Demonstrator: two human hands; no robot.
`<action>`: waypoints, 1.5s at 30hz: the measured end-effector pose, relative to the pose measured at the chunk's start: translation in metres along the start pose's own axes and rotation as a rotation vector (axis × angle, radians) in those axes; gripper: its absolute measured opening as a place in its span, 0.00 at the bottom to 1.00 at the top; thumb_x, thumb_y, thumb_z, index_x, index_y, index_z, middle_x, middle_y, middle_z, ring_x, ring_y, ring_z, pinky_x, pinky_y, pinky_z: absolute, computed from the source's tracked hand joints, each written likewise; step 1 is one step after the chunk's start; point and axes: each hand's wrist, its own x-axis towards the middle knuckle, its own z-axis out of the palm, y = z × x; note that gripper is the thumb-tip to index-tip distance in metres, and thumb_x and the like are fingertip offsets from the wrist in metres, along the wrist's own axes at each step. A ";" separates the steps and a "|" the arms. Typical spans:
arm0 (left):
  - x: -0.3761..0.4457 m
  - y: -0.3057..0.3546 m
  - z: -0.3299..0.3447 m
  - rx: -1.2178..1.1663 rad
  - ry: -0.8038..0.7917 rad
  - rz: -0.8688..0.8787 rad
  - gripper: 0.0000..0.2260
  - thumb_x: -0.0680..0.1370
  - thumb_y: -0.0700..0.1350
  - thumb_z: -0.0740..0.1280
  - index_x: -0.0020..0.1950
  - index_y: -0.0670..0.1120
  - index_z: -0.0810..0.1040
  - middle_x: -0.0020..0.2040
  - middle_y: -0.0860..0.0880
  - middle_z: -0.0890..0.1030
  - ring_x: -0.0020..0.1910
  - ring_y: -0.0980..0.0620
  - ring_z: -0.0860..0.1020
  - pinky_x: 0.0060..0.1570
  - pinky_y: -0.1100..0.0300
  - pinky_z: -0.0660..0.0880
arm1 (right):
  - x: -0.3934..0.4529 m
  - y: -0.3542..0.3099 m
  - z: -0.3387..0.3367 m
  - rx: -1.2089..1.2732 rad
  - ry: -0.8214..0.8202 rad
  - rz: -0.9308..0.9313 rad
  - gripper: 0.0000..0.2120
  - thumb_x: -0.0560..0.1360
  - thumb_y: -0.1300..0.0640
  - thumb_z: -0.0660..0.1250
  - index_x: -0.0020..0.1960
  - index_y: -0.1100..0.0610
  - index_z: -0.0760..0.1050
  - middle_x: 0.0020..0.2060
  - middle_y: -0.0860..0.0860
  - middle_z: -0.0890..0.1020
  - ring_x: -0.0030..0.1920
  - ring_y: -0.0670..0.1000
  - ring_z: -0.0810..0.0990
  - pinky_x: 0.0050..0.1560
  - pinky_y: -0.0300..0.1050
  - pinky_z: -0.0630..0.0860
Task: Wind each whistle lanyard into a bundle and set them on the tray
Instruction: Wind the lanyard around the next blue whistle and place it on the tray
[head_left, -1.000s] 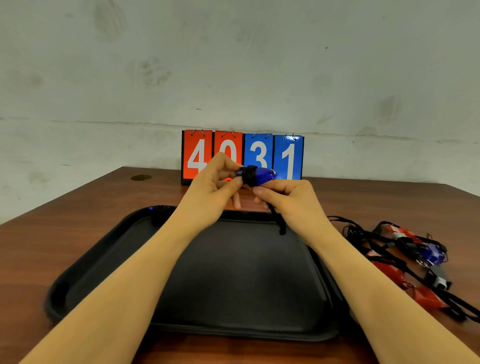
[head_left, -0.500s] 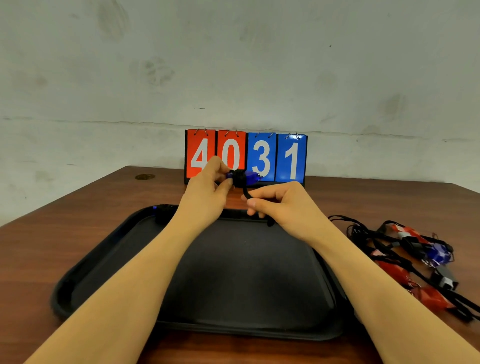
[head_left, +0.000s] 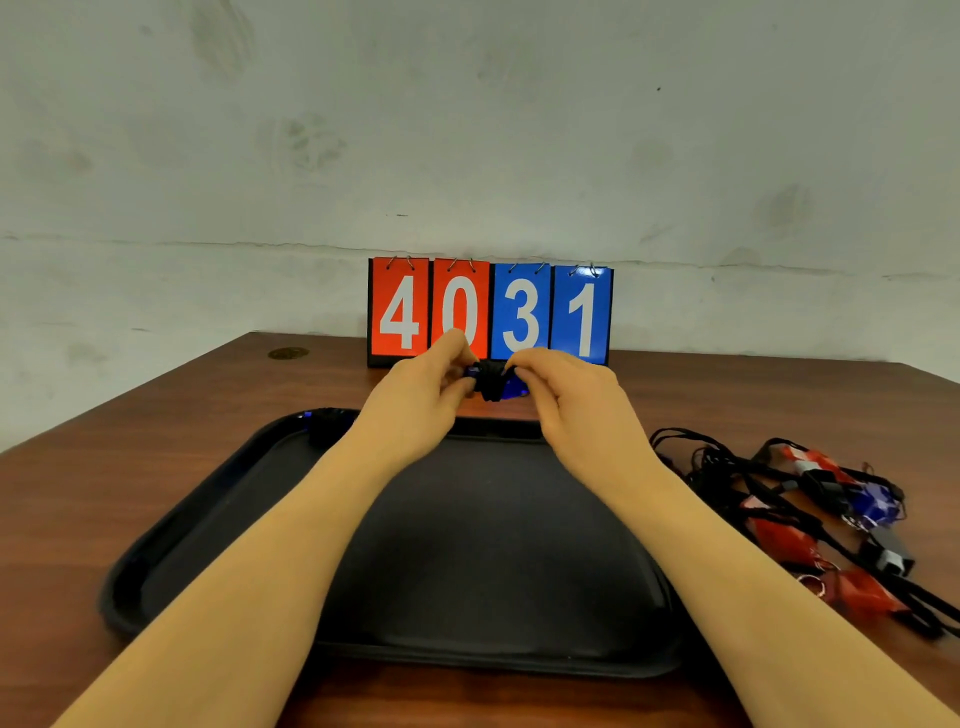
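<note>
**Second whistle nearly wound, pile still waiting**

Left hand (head_left: 415, 395) and right hand (head_left: 566, 395) pinch a blue whistle (head_left: 493, 387), cord wrapped round it, above the tray's (head_left: 218, 509) far edge. One bundle (head_left: 324, 423) lies at the far-left corner; tangled whistles (head_left: 821, 514) remain right.

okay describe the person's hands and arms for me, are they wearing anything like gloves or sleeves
Both arms are bare from the bottom edge of the picture to the fingertips: no sleeves, no gloves. The left hand and right hand show no rings, and neither wrist carries a watch or band.
</note>
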 end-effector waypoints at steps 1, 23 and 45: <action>0.000 0.001 0.000 -0.001 -0.009 0.009 0.06 0.79 0.40 0.61 0.50 0.49 0.66 0.47 0.54 0.75 0.38 0.61 0.74 0.39 0.73 0.67 | 0.000 0.000 0.000 0.018 0.008 0.018 0.11 0.78 0.61 0.61 0.59 0.60 0.76 0.51 0.56 0.82 0.51 0.54 0.79 0.55 0.49 0.77; -0.007 0.017 -0.007 -0.286 -0.069 0.082 0.10 0.78 0.39 0.62 0.46 0.55 0.68 0.47 0.56 0.79 0.47 0.57 0.79 0.50 0.65 0.75 | 0.009 0.008 -0.016 1.017 0.118 0.656 0.05 0.70 0.64 0.70 0.41 0.55 0.80 0.43 0.52 0.83 0.51 0.52 0.81 0.52 0.50 0.80; -0.007 0.024 -0.010 -0.646 0.026 -0.059 0.03 0.77 0.42 0.63 0.46 0.45 0.69 0.39 0.46 0.81 0.32 0.53 0.80 0.36 0.64 0.77 | 0.005 0.002 -0.017 0.969 -0.036 0.459 0.06 0.73 0.63 0.68 0.49 0.58 0.80 0.37 0.51 0.83 0.37 0.45 0.81 0.45 0.36 0.77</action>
